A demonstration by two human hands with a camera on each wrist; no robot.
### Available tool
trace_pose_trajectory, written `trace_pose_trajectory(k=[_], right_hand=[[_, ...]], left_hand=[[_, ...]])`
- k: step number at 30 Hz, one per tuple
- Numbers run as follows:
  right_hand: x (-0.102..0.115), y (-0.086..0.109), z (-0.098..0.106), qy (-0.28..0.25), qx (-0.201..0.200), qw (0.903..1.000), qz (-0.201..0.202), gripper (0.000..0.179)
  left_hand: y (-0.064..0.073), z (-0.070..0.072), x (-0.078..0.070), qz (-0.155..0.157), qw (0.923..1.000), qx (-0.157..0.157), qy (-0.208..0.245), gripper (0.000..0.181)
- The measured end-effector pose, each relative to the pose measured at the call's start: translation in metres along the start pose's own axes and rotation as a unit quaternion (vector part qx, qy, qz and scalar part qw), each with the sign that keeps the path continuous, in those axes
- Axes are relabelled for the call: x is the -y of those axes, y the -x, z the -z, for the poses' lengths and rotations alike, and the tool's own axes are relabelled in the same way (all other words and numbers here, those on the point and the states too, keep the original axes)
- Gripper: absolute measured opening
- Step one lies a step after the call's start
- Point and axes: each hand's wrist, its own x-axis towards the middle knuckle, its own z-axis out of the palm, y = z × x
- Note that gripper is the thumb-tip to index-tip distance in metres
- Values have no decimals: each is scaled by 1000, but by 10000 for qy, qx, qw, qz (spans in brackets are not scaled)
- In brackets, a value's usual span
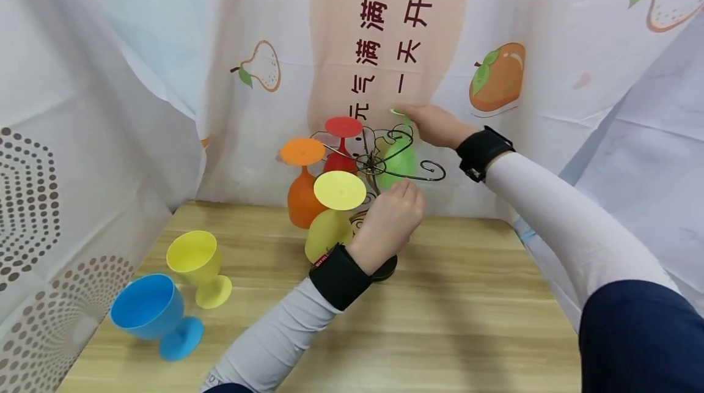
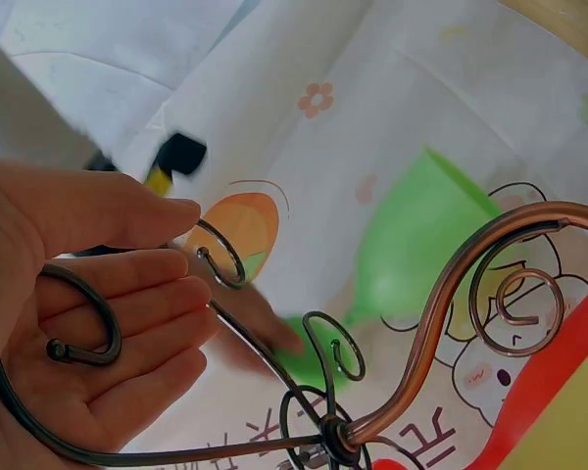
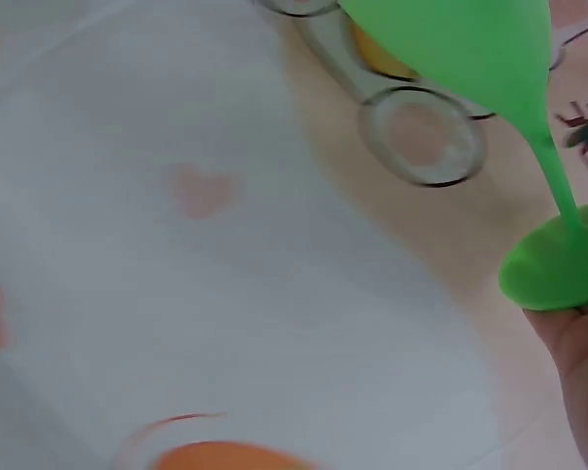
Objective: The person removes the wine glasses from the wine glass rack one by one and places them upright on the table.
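Green goblet going inverted onto the wire rack.
Your right hand (image 1: 434, 125) pinches the green goblet (image 1: 397, 162) by its foot; your left hand (image 1: 389, 222), fingers loosely curled, steadies the rack (image 1: 379, 161).

rack base (image 1: 385, 271) behind left wrist, green goblet (image 3: 470, 49) bowl cropped, blurred

White sleeves (image 1: 572, 222), black wristbands (image 1: 338, 277)

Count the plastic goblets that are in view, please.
6. On the wire rack hang upside down the orange goblet, red goblet, yellow goblet and green goblet, held by the right hand. Upright on the table: lime-yellow goblet, blue goblet.
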Motion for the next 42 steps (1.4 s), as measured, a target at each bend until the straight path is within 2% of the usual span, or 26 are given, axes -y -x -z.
trace_pose_trajectory(k=[6,8,10,12,14,16,17,19,21,24,25,27,30,31,32,34,35,36,37,39,42], right_hand=[[-23,62,-6,-305,-514,9966,-565,47],[-25,85,-10,-339,-749,9939,-731,42],[-23,108,-16,-315,-988,9899,-966,38],[-16,133,-24,-332,-1250,9844,-1195,35],[-4,154,-40,-616,-1549,9749,-1475,33],[10,174,-58,-1043,-1924,9624,-1608,32],[18,182,-67,-1308,-2113,9540,-1677,32],[39,197,-87,-1750,-2456,9352,-1854,30],[65,207,-104,-2190,-2588,9167,-2113,29],[105,218,-134,-2889,-2480,8837,-2722,28],[117,221,-145,-3181,-2396,8688,-2942,29],[137,224,-171,-3799,-2398,8312,-3275,33],[158,224,-209,-4684,-2502,7763,-3396,39],[166,223,-216,-4964,-2525,7569,-3419,41],[173,221,-223,-5181,-2548,7418,-3412,41],[183,221,-232,-5437,-2469,7232,-3470,43],[186,221,-237,-5520,-2425,7185,-3467,43],[188,222,-240,-5556,-2377,7179,-3455,43],[190,222,-243,-5574,-2314,7213,-3398,44],[193,223,-248,-5614,-2160,7358,-3111,47],[195,226,-254,-5645,-1930,7635,-2471,54]], left_hand=[[-4,5,3,60,9974,390,608,41],[-2,6,3,65,9966,283,766,47],[7,8,1,34,9961,-158,868,52],[24,11,-4,11,9908,-905,1006,56],[51,10,-12,21,9781,-1678,1234,59],[80,7,-25,163,9605,-2221,1667,59],[94,5,-32,289,9514,-2347,1973,60],[120,-2,-47,626,9352,-2346,2579,60],[139,-11,-61,1036,9191,-2105,3164,60],[155,-27,-78,1550,8930,-1667,3882,51],[158,-32,-82,1708,8823,-1496,4122,46],[162,-42,-90,2044,8598,-1265,4504,33],[167,-52,-98,2509,8291,-1087,4877,15],[168,-54,-100,2620,8234,-1104,4911,13],[169,-57,-101,2692,8204,-1152,4912,13],[172,-58,-103,2775,8169,-1202,4911,13],[174,-57,-102,2786,8188,-1185,4877,14],[176,-55,-100,2768,8234,-1123,4825,16],[178,-52,-97,2756,8308,-986,4734,18],[184,-43,-84,2715,8435,-512,4607,26],[197,-23,-50,2659,8599,549,4323,38]])
